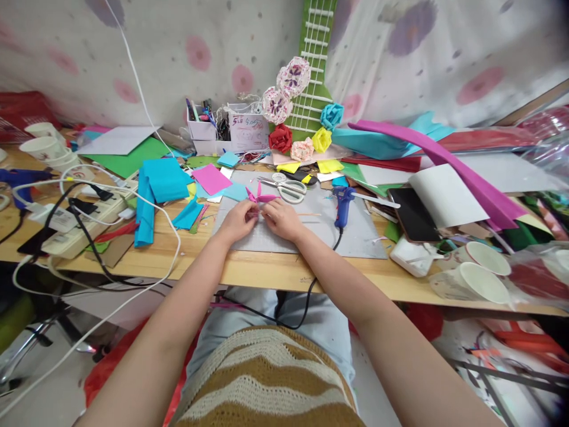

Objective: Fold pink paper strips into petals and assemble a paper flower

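Observation:
Both hands meet over a grey mat [355, 231] on the wooden table. My left hand [241, 220] is closed, its thumb and fingers pinching the lower part of a pink paper flower [259, 194] with pointed petals. From the other side my right hand [281, 219] is closed on the same flower; the exact grip is hidden behind the fingers. A thin wooden stick [310, 214] lies just right of my right hand. Beyond the hands rest scissors [291, 188] with pale handles. A blue glue gun [342, 206] stands on the mat to the right.
Blue paper [164, 181] and a power strip [89, 222] with tangled cables lie left. At the back are a pen box [202, 130] and paper flowers [280, 138] by a green panel. On the right are a phone [414, 214] and paper cups [473, 284].

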Available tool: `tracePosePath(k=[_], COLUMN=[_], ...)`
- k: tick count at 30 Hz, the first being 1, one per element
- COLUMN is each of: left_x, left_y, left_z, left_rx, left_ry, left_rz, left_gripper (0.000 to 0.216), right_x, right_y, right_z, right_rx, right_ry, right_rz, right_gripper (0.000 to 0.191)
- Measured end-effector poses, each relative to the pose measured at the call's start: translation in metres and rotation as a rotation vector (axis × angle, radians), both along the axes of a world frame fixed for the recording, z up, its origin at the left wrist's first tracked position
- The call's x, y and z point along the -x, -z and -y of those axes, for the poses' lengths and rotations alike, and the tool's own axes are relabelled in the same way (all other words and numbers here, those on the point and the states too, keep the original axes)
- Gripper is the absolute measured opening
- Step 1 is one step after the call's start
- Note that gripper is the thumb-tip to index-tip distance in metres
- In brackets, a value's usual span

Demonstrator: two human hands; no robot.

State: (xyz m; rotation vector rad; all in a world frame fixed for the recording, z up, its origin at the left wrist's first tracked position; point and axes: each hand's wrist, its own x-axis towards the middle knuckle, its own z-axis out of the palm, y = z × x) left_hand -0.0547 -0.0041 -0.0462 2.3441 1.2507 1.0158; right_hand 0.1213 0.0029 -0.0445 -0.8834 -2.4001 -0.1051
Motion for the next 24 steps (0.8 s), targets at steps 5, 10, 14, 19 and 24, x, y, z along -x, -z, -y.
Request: tracePosePath(k=[5,10,14,19,24], left_x=[-0.0003,-0.0032,-0.0025,-0.0008,-0.0018], left_y=[-0.0012,-0.0014,0.0006,0.0008,-0.0003], left_z=[0.0004,0.0017,0.0016,0.0019,0.0024], left_rx=[0.003,-0.008,0.033,0.076,0.063], left_ry=[-0.048,-0.083,-0.050,-0.064,-0.050], left_rz=[-0.115,-0.184,-0.095,-0.007,-0.028], left_gripper=[0.015,0.017,0.028,0.024,0.025], right_x=[0.0025,0.0045,0.0034,0.0018,0.0017], right_y=[-0.0010,-0.0004,-0.0015,-0.0045,-0.0013], right_z=[0.0033,0.0031,0.0024,0.0032,0.0008], right_rx=[0.017,-0.006,0.026,0.056,0.022], right_ry=[0.012,0.001,0.019,-0.002,-0.019], right_rz=[0.021,0.060,0.041,0.016,0.021], right_gripper=[0.013,0.012,0.012,0.010,0.012])
